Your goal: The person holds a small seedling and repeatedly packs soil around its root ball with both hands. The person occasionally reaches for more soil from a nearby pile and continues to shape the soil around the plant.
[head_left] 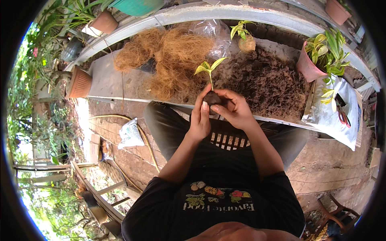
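Between my left hand [201,116] and my right hand [235,107] sits a dark ball of soil [212,98], cupped from both sides. A small seedling [210,70] with a few yellow-green leaves rises from its top. Both hands are above the near edge of the work table, over my lap. Loose dark soil [268,81] mixed with fibre is spread just beyond my right hand. To the left of the seedling lies a large heap of brown coconut fibre [172,51]. The underside of the ball is partly hidden by my fingers.
A fibre-wrapped plant ball [247,44] stands at the back beside a clear plastic bag [211,33]. On the right are a pink potted plant [310,64], a white sack [334,126] and red-handled scissors [343,117]. A hose [147,141] crosses the floor at left.
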Action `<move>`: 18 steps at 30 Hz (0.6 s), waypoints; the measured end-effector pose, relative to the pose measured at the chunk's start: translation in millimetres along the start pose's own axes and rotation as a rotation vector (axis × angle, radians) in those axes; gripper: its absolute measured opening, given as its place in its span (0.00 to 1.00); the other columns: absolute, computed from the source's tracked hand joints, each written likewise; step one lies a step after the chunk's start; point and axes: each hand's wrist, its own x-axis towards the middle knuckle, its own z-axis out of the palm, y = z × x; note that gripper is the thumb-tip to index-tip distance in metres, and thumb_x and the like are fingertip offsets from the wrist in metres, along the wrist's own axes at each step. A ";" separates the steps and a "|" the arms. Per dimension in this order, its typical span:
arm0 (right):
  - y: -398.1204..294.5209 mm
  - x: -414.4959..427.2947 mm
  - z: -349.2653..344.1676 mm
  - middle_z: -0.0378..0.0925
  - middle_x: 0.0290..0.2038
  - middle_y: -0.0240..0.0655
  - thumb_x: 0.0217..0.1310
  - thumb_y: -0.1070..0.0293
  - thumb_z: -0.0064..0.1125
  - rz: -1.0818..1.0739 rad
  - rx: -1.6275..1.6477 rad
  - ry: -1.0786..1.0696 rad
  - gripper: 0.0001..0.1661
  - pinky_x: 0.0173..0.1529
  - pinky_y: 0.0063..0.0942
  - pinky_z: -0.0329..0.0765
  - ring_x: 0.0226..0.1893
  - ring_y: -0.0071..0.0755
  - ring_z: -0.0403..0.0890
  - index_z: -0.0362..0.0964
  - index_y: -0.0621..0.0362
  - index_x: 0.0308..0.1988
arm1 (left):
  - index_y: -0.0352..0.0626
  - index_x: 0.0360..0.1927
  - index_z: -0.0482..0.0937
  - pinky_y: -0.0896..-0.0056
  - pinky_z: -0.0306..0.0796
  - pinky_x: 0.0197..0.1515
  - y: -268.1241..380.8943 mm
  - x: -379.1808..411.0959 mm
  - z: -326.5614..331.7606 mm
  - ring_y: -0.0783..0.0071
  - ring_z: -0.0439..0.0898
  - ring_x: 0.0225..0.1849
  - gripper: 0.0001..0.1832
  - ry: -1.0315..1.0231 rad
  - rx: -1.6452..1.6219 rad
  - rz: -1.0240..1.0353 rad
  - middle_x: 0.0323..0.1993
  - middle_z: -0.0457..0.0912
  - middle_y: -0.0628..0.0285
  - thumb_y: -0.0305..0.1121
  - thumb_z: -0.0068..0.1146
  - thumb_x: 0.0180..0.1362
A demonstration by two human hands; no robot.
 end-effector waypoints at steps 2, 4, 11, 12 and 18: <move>2.7 0.4 1.5 0.76 0.53 0.36 0.65 0.78 0.63 -0.036 -0.027 -0.003 0.27 0.55 0.24 0.78 0.53 0.24 0.77 0.67 0.68 0.62 | 0.32 0.75 0.53 0.65 0.63 0.67 -2.3 0.2 -1.5 0.67 0.74 0.61 0.33 -0.001 0.004 -0.034 0.62 0.72 0.51 0.49 0.28 0.78; 0.0 0.3 2.4 0.76 0.55 0.39 0.64 0.75 0.66 -0.039 -0.048 -0.002 0.29 0.57 0.26 0.77 0.55 0.27 0.77 0.67 0.69 0.62 | 0.34 0.75 0.52 0.65 0.62 0.68 -6.5 -0.3 -2.7 0.67 0.72 0.63 0.36 0.012 -0.053 -0.063 0.63 0.71 0.52 0.53 0.28 0.77; -9.2 0.9 -7.2 0.82 0.53 0.49 0.59 0.66 0.72 -0.116 -0.393 -0.001 0.34 0.57 0.30 0.78 0.53 0.33 0.83 0.70 0.71 0.61 | 0.35 0.78 0.45 0.59 0.50 0.75 -14.6 2.3 0.4 0.61 0.57 0.75 0.43 -0.060 -0.235 -0.067 0.77 0.51 0.50 0.61 0.18 0.74; -14.2 1.6 -5.4 0.82 0.52 0.50 0.59 0.66 0.72 -0.138 -0.444 0.002 0.34 0.57 0.30 0.78 0.52 0.34 0.84 0.70 0.71 0.61 | 0.34 0.78 0.44 0.58 0.48 0.76 -15.0 2.4 -1.0 0.59 0.56 0.76 0.44 -0.089 -0.204 -0.069 0.78 0.49 0.50 0.62 0.18 0.74; -13.3 2.3 -3.0 0.83 0.49 0.50 0.58 0.68 0.72 -0.255 -0.566 0.071 0.34 0.53 0.29 0.79 0.49 0.37 0.86 0.71 0.68 0.61 | 0.39 0.79 0.40 0.59 0.55 0.73 4.7 7.9 10.5 0.62 0.64 0.71 0.51 -0.062 -0.086 -0.030 0.74 0.57 0.52 0.71 0.27 0.68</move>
